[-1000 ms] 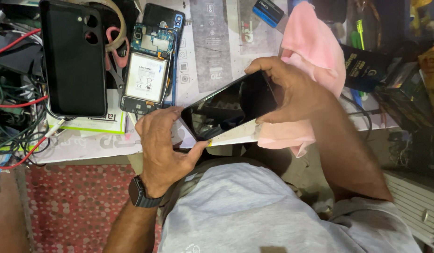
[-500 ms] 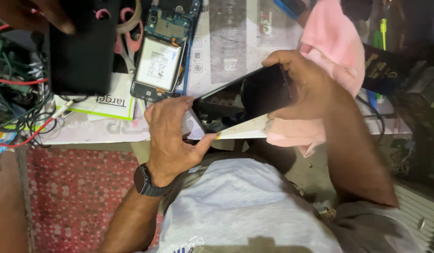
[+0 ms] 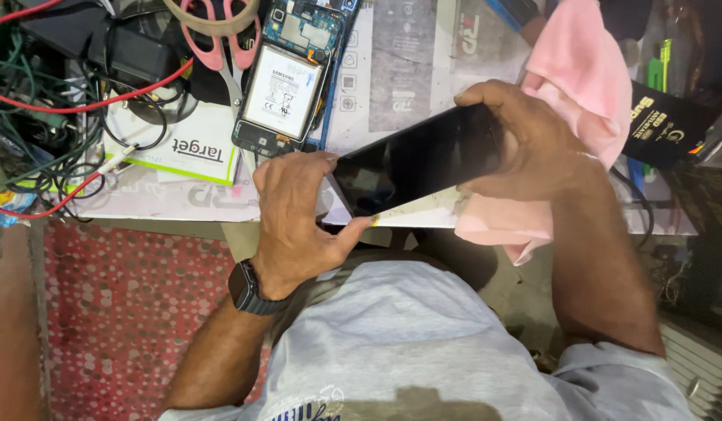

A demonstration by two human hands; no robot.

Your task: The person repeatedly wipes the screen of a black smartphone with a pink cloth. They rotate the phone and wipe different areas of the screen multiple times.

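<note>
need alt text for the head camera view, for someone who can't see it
A person's left hand and right hand hold a flat black glossy phone screen panel by its ends over a paper-covered workbench. Behind it lie an opened phone with its white battery exposed, pink-handled scissors, a pink cloth and tangled wires.

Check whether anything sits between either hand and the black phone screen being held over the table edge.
Nothing visible does. The left hand grips the lower-left end of the black phone screen directly, and the right hand clasps its upper-right end. The pink cloth lies behind the right hand, not between.
</note>
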